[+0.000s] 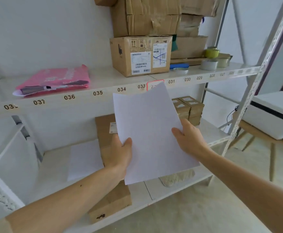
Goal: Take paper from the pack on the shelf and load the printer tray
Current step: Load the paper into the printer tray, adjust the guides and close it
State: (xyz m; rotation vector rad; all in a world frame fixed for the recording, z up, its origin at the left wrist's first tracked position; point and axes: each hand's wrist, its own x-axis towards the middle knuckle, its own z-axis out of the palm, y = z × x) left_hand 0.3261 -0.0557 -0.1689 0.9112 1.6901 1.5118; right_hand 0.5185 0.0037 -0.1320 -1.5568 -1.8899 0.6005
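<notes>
we face a white metal shelf unit (pixel 103 91) against a pale wall, its upper board edged with number labels from 026 at the right to 037 and beyond at the left. on that upper board a pink paper pack (pixel 56 79) lies at the left, its near end open with sheet edges showing; to its right stands a labelled cardboard box (pixel 140 56) with larger worn cartons (pixel 145 15) stacked on top, and further right a blue tool (pixel 179 66) and several tape rolls (pixel 212 59). on the lower board a flat brown box (pixel 110 190) runs from far to near, a loose white sheet (pixel 85 160) lies just left of it, and small brown boxes (pixel 189 108) are stacked at the far right. beyond the right upright a white printer (pixel 272 115) sits on a wooden worktop (pixel 258 132). the floor is pale. both bare forearms reach in from the near edge. our left hand (pixel 119 153) pinches the left edge of the sheets of paper (pixel 151 132), thumb on the front, its grip closed on them. our right hand (pixel 188 137) holds the right edge the same way, thumb across the front, grip closed on the paper. the sheets stand nearly upright, tilted slightly left, held in the air in front of the shelf between the two boards, well apart from the printer.
</notes>
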